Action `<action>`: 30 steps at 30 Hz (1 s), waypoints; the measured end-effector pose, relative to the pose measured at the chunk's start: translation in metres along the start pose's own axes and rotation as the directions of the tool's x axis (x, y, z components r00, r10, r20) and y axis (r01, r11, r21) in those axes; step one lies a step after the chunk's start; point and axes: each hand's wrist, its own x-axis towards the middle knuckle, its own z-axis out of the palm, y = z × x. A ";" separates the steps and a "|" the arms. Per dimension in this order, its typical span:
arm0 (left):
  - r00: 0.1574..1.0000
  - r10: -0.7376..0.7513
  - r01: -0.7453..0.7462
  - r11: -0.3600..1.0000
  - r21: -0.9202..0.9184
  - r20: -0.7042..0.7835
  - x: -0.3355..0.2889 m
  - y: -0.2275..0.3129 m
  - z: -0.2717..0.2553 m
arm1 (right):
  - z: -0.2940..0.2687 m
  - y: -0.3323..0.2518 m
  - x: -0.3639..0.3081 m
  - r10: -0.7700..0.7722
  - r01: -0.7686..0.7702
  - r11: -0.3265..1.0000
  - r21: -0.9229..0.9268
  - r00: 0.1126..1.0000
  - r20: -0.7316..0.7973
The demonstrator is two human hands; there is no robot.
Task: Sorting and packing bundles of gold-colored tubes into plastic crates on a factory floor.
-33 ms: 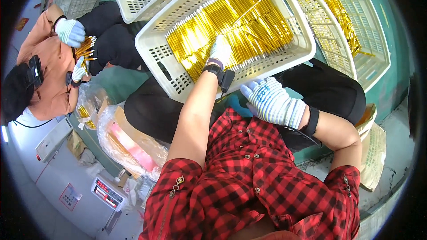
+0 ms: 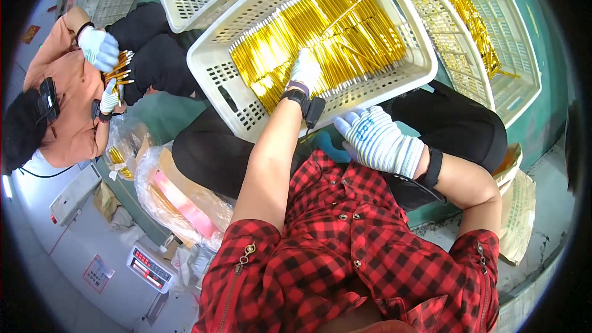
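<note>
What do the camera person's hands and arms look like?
The right hand wears a knit glove striped white and blue, with blue print; the left hand, a whitish one. Both have black wristbands, the left with a black box. The red-and-black checked short sleeves have zips.

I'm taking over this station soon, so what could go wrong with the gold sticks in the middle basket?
The diagonal stick lying over the rows of gold sticks might catch and drag neighbours out of line. The left hand, down at the rows, could nudge some askew. The right hand is off the middle basket, so it may not steady a tip.
</note>
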 end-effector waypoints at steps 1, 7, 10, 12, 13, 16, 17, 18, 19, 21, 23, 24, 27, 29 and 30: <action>1.000 0.000 0.000 1.000 0.003 0.001 -0.001 0.001 0.000 | 0.001 0.003 0.000 0.002 -0.002 1.000 -0.007 1.000 0.003; 0.999 0.035 -0.034 0.989 -0.147 0.005 0.002 -0.015 -0.001 | -0.004 0.007 0.002 -0.020 0.019 0.999 -0.034 1.000 -0.013; 0.995 0.022 -0.016 0.998 -0.058 0.097 -0.016 0.027 -0.002 | -0.003 0.012 -0.005 0.006 -0.006 1.000 -0.021 0.999 -0.033; 0.980 -0.002 -0.071 0.929 0.362 0.197 -0.019 0.036 -0.006 | -0.004 0.010 -0.004 -0.004 0.003 1.000 -0.013 0.999 -0.047; 0.980 -0.003 -0.071 0.928 0.365 0.198 -0.008 0.023 0.004 | -0.005 0.009 -0.005 -0.005 0.004 1.000 -0.021 0.999 -0.044; 0.995 0.016 0.018 0.945 0.327 -0.101 0.017 -0.019 0.014 | -0.007 0.001 0.002 0.002 -0.001 0.999 -0.034 1.000 0.011; 0.998 -0.059 0.059 0.979 0.196 -0.003 0.014 -0.008 0.009 | -0.008 0.001 -0.001 0.047 -0.045 0.998 -0.040 0.997 0.064; 0.987 -0.123 0.116 0.991 0.066 0.103 0.012 -0.001 0.005 | -0.008 0.000 -0.003 0.056 -0.053 0.998 -0.038 0.996 0.064; 0.986 -0.122 0.115 0.991 0.070 0.110 0.016 -0.006 0.008 | -0.009 0.000 -0.006 0.061 -0.059 0.997 -0.042 0.996 0.065; 0.972 -0.141 0.172 0.973 -0.156 0.189 0.019 -0.008 0.004 | -0.009 -0.001 -0.007 0.063 -0.061 0.997 -0.044 0.996 0.061; 0.959 -0.176 0.228 0.944 -0.237 0.223 0.021 -0.019 0.000 | -0.008 -0.003 -0.006 0.060 -0.058 0.998 -0.026 0.994 0.090; 0.985 -0.122 0.142 0.975 -0.171 0.123 0.028 -0.028 0.002 | -0.009 -0.005 -0.005 0.054 -0.052 0.998 -0.026 0.995 0.087; 0.995 -0.083 0.087 0.994 -0.068 0.064 0.030 -0.028 0.011 | -0.005 -0.002 -0.006 0.039 -0.037 0.999 -0.036 0.997 0.064; 0.990 -0.107 0.111 0.993 -0.041 0.093 0.027 -0.014 0.013 | -0.004 0.000 -0.008 0.058 -0.055 0.997 -0.045 0.996 0.064; 0.983 -0.139 0.141 0.990 -0.012 0.122 0.026 -0.008 0.012 | -0.004 0.001 -0.008 0.063 -0.061 0.997 -0.044 0.996 0.066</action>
